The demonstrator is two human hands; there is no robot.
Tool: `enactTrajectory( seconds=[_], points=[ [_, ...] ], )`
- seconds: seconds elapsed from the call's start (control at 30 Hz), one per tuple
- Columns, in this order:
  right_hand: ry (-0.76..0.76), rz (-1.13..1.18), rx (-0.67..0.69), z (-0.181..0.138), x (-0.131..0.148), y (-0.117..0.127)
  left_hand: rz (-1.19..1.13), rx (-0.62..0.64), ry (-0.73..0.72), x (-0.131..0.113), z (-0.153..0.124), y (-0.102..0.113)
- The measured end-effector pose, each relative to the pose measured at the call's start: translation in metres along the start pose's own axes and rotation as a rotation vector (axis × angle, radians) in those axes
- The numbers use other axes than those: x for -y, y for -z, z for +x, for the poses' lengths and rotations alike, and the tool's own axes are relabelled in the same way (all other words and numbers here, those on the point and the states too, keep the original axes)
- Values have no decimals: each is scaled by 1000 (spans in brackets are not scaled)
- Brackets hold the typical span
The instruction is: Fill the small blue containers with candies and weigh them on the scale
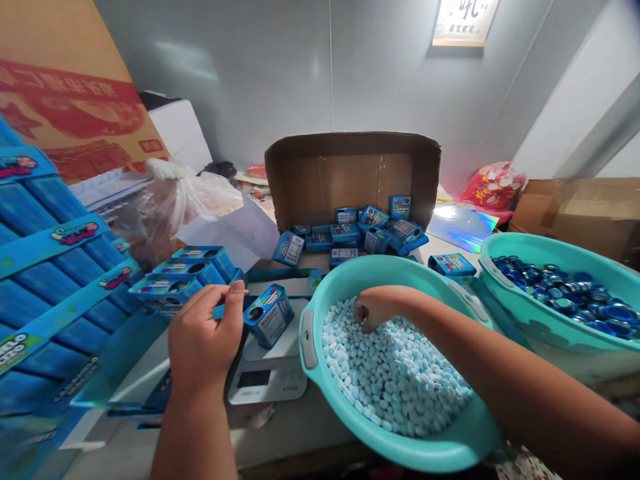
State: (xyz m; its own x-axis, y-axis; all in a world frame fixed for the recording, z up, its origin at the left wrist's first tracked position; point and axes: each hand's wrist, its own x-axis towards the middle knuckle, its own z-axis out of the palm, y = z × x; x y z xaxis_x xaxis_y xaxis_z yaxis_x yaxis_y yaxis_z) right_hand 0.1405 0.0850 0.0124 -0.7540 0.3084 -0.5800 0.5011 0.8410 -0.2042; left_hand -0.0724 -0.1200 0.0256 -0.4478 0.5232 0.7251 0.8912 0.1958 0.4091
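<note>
My left hand [203, 337] holds a small blue candy box [270, 315] by its edge, with the box resting on a white digital scale [267, 370]. My right hand [373, 308] reaches into a teal basin [313, 333] and is closed in the pile of small white-and-blue tablets [393, 373]; what the fingers hold is hidden. Both forearms enter from the bottom of the view.
A second teal basin [505, 293] at right holds several blue lids [570, 293]. An open cardboard box [350, 173] behind has several filled blue boxes [360, 230]. Stacked blue cartons [45, 287] stand at left, a plastic bag [175, 200] behind them.
</note>
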Motion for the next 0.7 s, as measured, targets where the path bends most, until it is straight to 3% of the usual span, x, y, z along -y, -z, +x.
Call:
enactTrajectory(
  seconds=[0.13, 0.7],
  points=[
    [-15, 7, 12, 0, 1, 1, -13, 47, 12, 2, 1, -2],
    [-20, 53, -1, 5, -1, -3, -18, 612, 162, 16, -5, -18]
  ],
)
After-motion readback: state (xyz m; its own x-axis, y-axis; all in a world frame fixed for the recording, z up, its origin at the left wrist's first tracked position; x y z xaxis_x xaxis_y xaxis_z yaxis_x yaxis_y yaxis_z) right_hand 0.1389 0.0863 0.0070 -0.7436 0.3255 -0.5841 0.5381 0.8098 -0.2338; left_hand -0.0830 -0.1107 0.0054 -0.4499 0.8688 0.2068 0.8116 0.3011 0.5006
